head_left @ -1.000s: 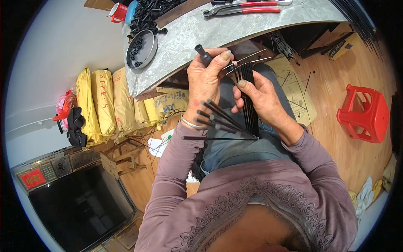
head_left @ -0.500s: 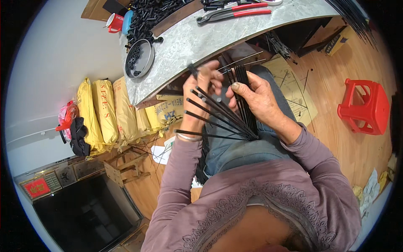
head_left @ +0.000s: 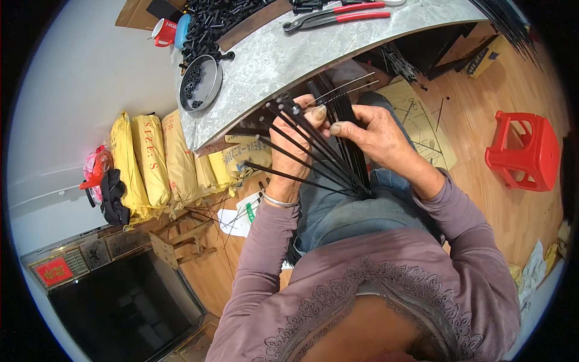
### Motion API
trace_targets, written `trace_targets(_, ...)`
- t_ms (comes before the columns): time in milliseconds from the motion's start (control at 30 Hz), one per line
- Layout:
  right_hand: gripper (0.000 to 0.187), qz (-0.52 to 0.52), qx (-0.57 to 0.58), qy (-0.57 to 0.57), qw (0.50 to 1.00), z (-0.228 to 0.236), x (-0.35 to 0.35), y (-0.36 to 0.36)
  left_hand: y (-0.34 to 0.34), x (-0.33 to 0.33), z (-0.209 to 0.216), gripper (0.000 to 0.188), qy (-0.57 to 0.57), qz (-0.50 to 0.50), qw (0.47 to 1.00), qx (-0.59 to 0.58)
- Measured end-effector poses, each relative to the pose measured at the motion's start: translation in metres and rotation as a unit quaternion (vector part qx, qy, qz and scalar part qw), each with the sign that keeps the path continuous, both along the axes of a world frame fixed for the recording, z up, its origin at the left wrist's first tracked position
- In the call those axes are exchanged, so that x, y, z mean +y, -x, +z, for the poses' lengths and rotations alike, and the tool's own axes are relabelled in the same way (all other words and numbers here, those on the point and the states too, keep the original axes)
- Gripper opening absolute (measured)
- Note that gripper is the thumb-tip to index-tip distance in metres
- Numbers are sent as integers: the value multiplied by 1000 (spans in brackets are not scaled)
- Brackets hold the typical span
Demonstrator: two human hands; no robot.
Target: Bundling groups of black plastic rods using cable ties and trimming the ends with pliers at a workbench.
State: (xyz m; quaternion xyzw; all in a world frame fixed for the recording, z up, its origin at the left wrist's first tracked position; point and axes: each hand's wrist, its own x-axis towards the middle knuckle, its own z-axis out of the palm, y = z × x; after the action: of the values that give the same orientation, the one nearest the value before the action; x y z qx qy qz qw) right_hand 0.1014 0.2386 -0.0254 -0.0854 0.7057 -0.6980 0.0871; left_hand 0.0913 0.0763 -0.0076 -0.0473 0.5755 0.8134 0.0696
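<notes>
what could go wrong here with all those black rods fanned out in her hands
1. The black rods splay loosely from one pinched point near the lap, so a few could slip out and drop to the wooden floor.
2. Their free ends point up towards the table edge; they may snag or bend against it.
3. The left hand and right hand are crowded among the rod tips, so a finger could get poked.

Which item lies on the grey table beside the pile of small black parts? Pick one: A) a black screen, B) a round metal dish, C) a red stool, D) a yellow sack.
B: the round metal dish sits on the grey table next to the small black parts, with a few of them inside it.
</notes>
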Motion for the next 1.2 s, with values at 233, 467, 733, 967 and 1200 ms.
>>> trace_targets(233, 24, 29, -36, -13, 999, 3, 2, 2, -3, 1, -6, 34, 8, 9, 999, 43)
trace_targets(467, 22, 28, -58, -24, 998, 3, -4, -2, -2, 5, -9, 27, -61, 32, 997, 24)
trace_targets(733, 21, 122, -94, 80, 985, -11, 1, 9, -5, 2, -8, 30, -126, 11, 992, 5)
trace_targets(967, 24, 83, -77, 44, 993, -8, -7, 4, -5, -1, -22, 25, -100, 7, 995, 31)
trace_targets(1200, 27, 119, -44, 1, 992, -10, 0, 13, -3, -5, -25, 25, -121, 0, 993, 18)
